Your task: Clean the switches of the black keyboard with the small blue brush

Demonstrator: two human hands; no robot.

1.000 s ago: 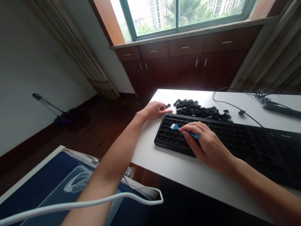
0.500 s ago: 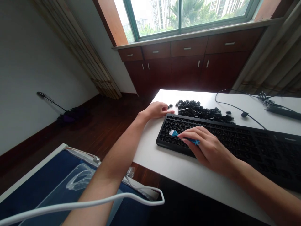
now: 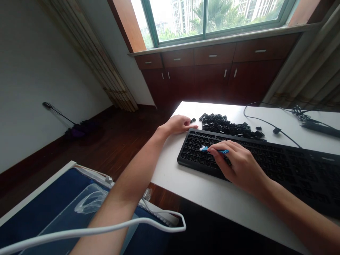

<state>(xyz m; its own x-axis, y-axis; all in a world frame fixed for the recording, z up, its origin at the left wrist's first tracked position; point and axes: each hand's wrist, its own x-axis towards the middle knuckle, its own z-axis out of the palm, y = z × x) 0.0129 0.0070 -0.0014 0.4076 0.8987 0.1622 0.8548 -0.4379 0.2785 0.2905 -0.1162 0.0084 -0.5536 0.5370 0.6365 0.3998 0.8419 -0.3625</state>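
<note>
A black keyboard (image 3: pixel 195 164) with its keycaps off lies on the white table, bare key sockets showing. Over its left part, my right hand (image 3: pixel 236 159) pinches a small blue brush (image 3: pixel 223 151) with white bristles. The bristles are down at the sockets, blurred. My left hand (image 3: pixel 179 124) rests on the table by the keyboard's far left corner. Its fingers are loosely curled and its thumb is stretched out apart from them, with nothing held. A loose keycap (image 3: pixel 193 120) lies beside those fingers. Behind the keyboard is a heap of black keycaps (image 3: pixel 220 124).
A black cable (image 3: pixel 261 118) runs over the table (image 3: pixel 167 173) at the right, near a dark bar-shaped object (image 3: pixel 321 127). In front at lower left, a white cord (image 3: pixel 106 229) crosses a blue zippered surface (image 3: pixel 50 205). Cabinets (image 3: pixel 212 78) stand below the window.
My right hand and the brush have shifted a little to the right over the sockets, and the brush has turned. My left hand stays where it was.
</note>
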